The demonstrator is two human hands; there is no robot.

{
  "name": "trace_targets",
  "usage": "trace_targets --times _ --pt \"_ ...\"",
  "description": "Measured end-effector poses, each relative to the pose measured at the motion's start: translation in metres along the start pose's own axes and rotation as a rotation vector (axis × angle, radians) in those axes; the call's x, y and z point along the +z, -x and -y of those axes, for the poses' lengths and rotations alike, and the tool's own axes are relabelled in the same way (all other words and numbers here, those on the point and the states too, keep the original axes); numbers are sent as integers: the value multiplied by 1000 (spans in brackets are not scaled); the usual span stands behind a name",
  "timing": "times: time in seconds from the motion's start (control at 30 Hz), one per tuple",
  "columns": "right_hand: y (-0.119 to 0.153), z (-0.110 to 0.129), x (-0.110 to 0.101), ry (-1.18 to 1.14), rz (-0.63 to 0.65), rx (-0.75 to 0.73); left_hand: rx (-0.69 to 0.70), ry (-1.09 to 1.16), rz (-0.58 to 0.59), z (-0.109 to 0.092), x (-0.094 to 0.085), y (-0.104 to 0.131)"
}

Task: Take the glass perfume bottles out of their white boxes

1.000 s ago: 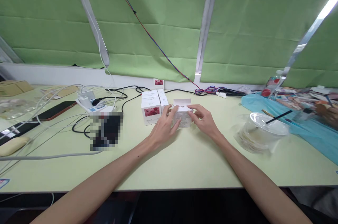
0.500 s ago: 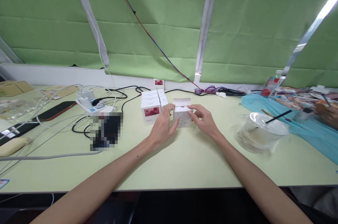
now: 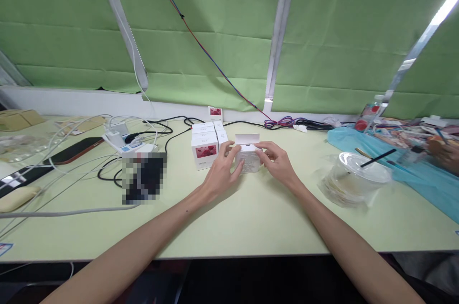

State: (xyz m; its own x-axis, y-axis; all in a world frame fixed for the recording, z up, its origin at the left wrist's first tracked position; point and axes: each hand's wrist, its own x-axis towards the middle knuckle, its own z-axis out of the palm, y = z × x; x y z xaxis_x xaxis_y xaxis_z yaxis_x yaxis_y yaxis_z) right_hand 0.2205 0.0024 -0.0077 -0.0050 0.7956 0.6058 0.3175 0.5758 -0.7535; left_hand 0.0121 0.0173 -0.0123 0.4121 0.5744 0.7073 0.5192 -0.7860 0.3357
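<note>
Open box (image 3: 251, 161): 1. On it, 2 hands: left hand (image 3: 221, 170), right hand (image 3: 278, 161). Just left of open box: white boxes (image 3: 205, 141), at least 4, rest hidden. Far left of it: phones (image 3: 76, 151), 2; power strip (image 3: 131, 146), 1. Well right: lidded cup (image 3: 371, 175), 1; black straw (image 3: 379, 158), 1.

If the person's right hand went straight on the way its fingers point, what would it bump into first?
Most likely the white box with its flap raised: the right hand is at its upper right edge, seemingly touching it, though depth is unclear.
</note>
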Motion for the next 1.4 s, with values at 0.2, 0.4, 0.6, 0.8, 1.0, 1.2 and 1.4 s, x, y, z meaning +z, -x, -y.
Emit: trace_targets --times 0.2,0.4,0.6,0.8,1.0,1.2,1.4 --pt "-2 0 1 -189 -18 82 -24 29 22 0 -1 -1" --pt "-2 4 1 -212 -29 111 -23 55 47 1 -3 -3" --pt "-2 3 1 -237 -43 137 -23 62 48 1 -2 -3" --pt "-4 0 1 -232 -42 158 7 61 28 1 -2 -2" --pt "-5 0 1 -245 -46 179 17 29 1 -1 -3 -2" --pt "-6 7 1 -226 -70 167 59 15 -50 -1 -4 -2" --pt "-6 7 1 -224 -96 152 111 0 -122 -2 -5 -4"
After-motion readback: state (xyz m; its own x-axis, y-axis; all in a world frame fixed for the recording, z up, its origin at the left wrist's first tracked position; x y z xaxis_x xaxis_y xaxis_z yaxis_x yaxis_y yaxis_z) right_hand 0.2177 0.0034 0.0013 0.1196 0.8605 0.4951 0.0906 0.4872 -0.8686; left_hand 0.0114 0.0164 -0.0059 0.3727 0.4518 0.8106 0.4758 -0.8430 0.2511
